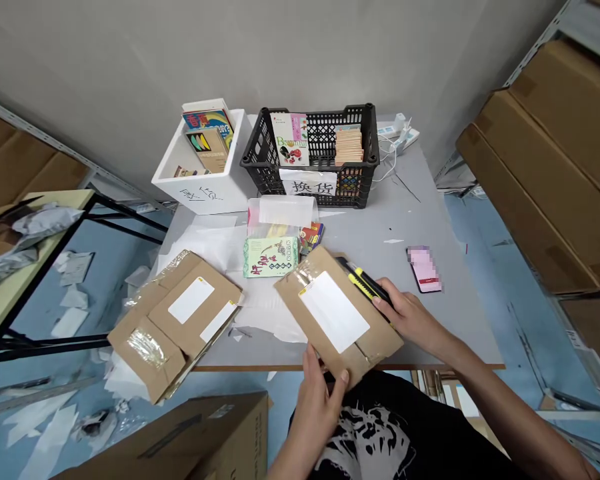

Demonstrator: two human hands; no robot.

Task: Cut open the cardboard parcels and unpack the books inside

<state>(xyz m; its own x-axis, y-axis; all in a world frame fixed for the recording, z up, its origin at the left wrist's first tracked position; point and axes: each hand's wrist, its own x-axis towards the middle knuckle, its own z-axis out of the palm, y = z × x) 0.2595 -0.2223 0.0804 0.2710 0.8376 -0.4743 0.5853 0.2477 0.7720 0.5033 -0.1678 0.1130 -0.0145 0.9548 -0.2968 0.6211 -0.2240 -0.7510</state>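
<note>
Head view: left fingers (326,375) grip the cardboard mailer (313,327) at 6 o'clock, steadying it; right fingers (383,298) close around a yellow utility knife (360,282).

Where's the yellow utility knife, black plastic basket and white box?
Yellow utility knife (364,283), head view, on its yellow handle.
Black plastic basket (357,193), head view, on its front wall.
White box (205,197), head view, on its front side.
</note>
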